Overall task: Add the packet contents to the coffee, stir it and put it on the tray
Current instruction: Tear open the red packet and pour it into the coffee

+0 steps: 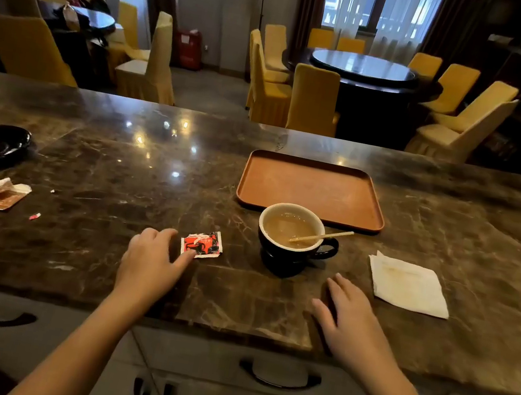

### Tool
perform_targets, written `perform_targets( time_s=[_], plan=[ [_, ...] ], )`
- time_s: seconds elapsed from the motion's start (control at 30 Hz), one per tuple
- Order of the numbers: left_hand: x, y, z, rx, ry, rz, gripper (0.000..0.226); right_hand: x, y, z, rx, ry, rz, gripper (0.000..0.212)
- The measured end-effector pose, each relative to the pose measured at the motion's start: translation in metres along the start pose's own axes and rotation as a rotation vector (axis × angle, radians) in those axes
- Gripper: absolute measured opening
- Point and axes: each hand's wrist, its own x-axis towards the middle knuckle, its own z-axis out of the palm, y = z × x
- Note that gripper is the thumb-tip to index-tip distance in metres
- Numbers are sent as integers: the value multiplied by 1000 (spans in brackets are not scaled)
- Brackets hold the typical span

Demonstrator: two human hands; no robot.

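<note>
On the dark marble counter (84, 159), my left hand (149, 265) lies loosely open, fingertips touching the small red-and-white packet (202, 244), while my right hand (351, 325) rests flat, spread and empty.

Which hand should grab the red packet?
Left. The left hand already has a fingertip at the red packet. The right hand rests flat near the cup, farther off.

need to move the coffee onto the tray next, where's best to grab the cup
Take the cup by its handle, coming from the right with the right hand. The handle points right, and the stirrer leans over the rim just above it, so grip below it.
</note>
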Motion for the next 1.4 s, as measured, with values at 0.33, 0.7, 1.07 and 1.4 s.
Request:
perform_targets(
  time_s=[0.33, 0.7, 1.07, 1.4],
  plan=[
    [1, 7, 15, -10, 94, -56, 37, -2, 8, 28, -260, 45, -92, 88],
    [-18, 19, 2, -586, 6, -71, 10, -8, 10, 41, -201, 357, -114, 56],
    [-53, 81, -15, -805, -279, 29, 8, -25, -16, 6, 652, 302, -145, 26],
    [-41, 131, -18, -903, -471, 85, 10, -15, -43, -26, 1651, -35, 119, 28]
  ],
)
